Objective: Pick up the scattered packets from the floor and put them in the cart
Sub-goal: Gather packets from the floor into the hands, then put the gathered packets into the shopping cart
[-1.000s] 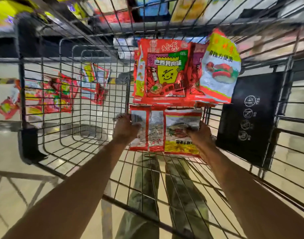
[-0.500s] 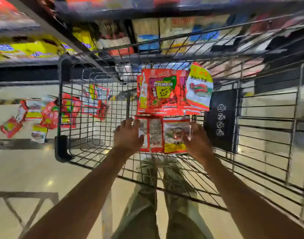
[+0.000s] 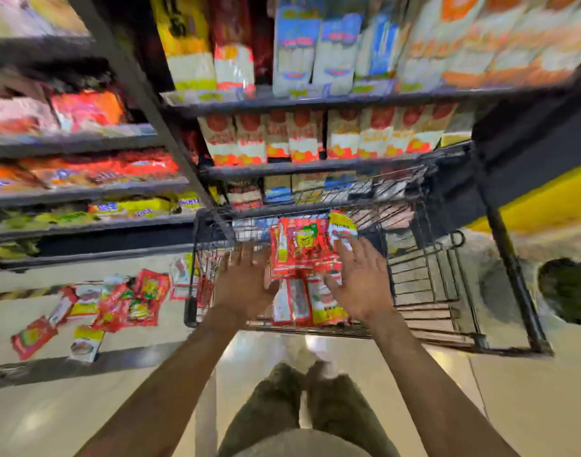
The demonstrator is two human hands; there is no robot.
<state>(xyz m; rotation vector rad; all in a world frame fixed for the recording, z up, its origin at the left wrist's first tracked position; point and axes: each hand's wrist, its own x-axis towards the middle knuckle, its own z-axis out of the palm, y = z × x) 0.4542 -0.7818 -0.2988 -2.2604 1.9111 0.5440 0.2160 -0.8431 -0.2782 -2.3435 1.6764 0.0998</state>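
Dark stocked shelves (image 3: pixel 315 101) behind; glossy beige floor (image 3: pixel 513 410), light glare; yellow panel (image 3: pixel 553 196) right.

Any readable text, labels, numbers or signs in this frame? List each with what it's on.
No text reads clearly; the frame is motion-blurred.
Red packets in the cart: printed characters, too blurred to read.
Floor packets: print too small and blurred.
Packages on the shelves: labels smeared, unreadable.

Empty hands (image 3: pixel 246 285) over cart (image 3: pixel 424 291), packets (image 3: pixel 302 249) inside
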